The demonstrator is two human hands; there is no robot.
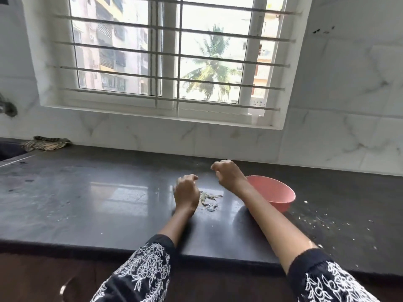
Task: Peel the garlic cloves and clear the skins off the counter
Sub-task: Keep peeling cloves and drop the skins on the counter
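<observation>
My left hand (186,192) hovers just over the dark counter (109,203) with its back to me. Its fingers are curled round something small and pale, apparently a garlic clove, which is mostly hidden. My right hand (229,173) is raised a little higher and farther back. Its fingertips are pinched together on what looks like a pale scrap of skin. A small heap of garlic skins (210,200) lies on the counter between the hands, right beside my left wrist. A pink bowl (277,194) stands behind my right forearm; its inside is out of sight.
Small white flakes (322,221) are scattered on the counter right of the bowl. A crumpled striped cloth (45,143) lies at the back left beside a sink edge (13,159). The tiled wall and barred window rise behind the counter.
</observation>
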